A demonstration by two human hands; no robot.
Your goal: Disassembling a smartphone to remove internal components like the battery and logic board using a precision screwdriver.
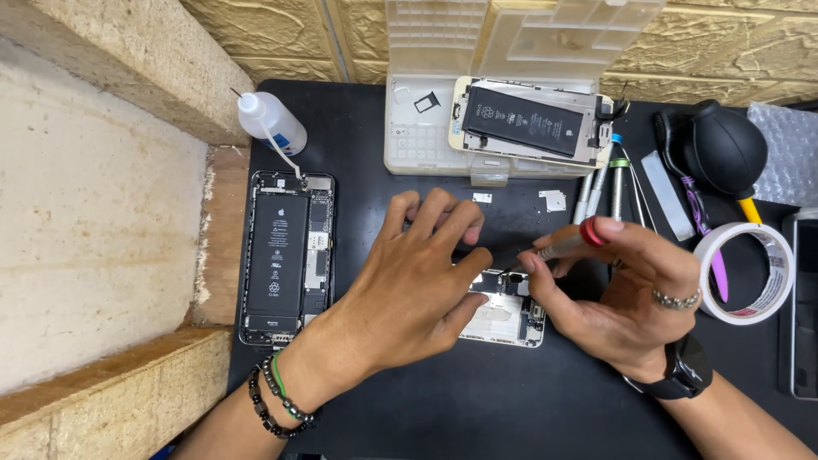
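The left hand point(422, 277) lies palm down, fingers spread and slightly bent, pressing on the left part of a silver phone assembly point(504, 318) that rests flat on the black mat point(477, 400) near its middle; the thumb reaches right along the assembly's top edge. Beaded bracelets circle this wrist. The right hand point(618, 290) comes in from the lower right, wrist cocked upward, its thumb and fingers pinched around a small screwdriver point(564, 244) with a red cap; the index fingertip sits on the cap and the tip angles down-left onto the assembly's upper edge. This hand wears a ring and a black wristwatch. An opened black phone point(287, 257) lies well to the left, a roll of tape point(750, 273) to the right.
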